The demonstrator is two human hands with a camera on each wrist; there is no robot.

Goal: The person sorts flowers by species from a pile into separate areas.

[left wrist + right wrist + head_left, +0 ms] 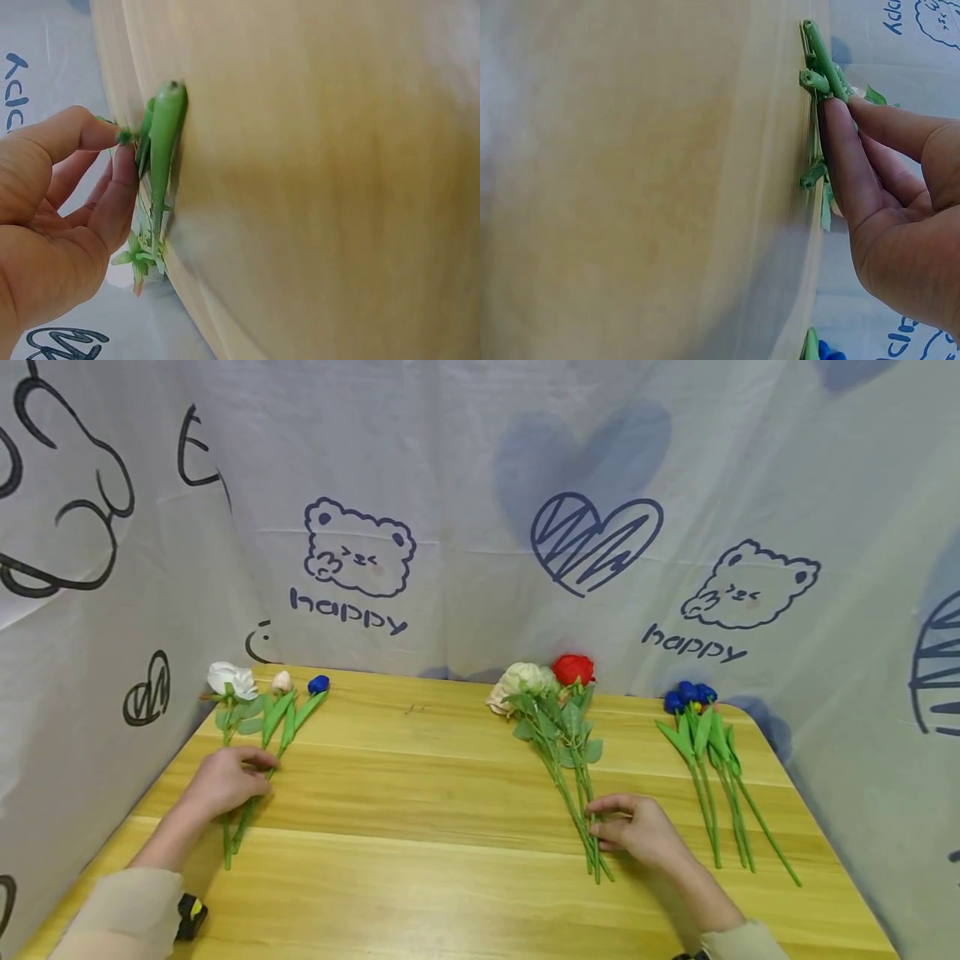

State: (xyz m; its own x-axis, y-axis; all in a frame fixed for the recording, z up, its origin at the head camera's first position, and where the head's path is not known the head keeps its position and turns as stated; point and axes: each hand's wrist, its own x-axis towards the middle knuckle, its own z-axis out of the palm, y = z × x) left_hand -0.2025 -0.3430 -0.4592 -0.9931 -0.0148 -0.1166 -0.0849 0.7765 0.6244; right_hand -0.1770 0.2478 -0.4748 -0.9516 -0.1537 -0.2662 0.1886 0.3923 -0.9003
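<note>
On the left of the table lie a white rose (232, 680), a pale tulip (282, 682) and a blue tulip (318, 684), heads toward the back. My left hand (232, 781) reaches over their stems; in the left wrist view its thumb and finger pinch a thin green stem (126, 136), beside a thicker stem end (171, 101). I cannot tell which flower that stem belongs to. Right of centre lies a bunch with pale roses (522, 682) and a red rose (573, 669). My right hand (637, 831) pinches one rose stem (826, 60) near the bunch's lower end.
Several blue tulips (687, 692) lie together at the right, their green stems spread toward the front. The yellow wooden table (420, 802) is bordered by a white cloth (450, 510) printed with bears and hearts. A dark object (191, 917) shows by the left sleeve.
</note>
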